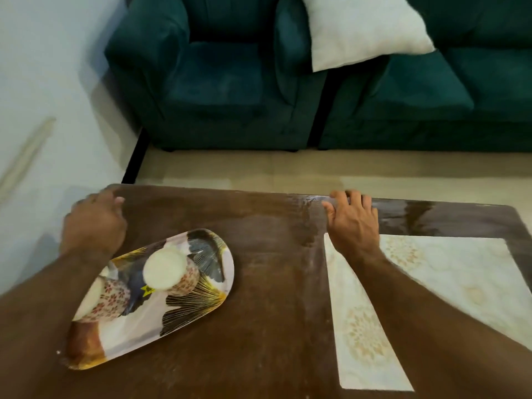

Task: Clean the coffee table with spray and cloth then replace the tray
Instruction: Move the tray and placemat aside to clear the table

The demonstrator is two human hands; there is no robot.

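From the head view, a dark brown wooden bench (273,283) fills the lower half of the picture, its top dull and streaked toward the left and glossy at the far right edge. The tray (201,300), an oval one printed with grey, black and gold fan shapes, lies flat on the left part of the bench, angled from near left to far right. It holds two cups with a small red flower pattern: one cup (169,273) stands near the tray's middle with its pale inside showing, and the second cup (100,298) stands just beside it toward the near end, partly hidden by the left forearm. The left hand (95,223) is blurred at the bench's far left corner, beyond the tray, with fingers curled; whether it grips anything cannot be told. The right hand (352,223) rests released, palm down with fingers spread, on the far edge of the bench. Under its wrist and forearm lies a pale mat (449,280) with faint gold round motifs, covering the right part of the bench. Beyond the bench stand a teal armchair (218,82) and a teal sofa (431,96), with a white cushion (362,30) leaning between them
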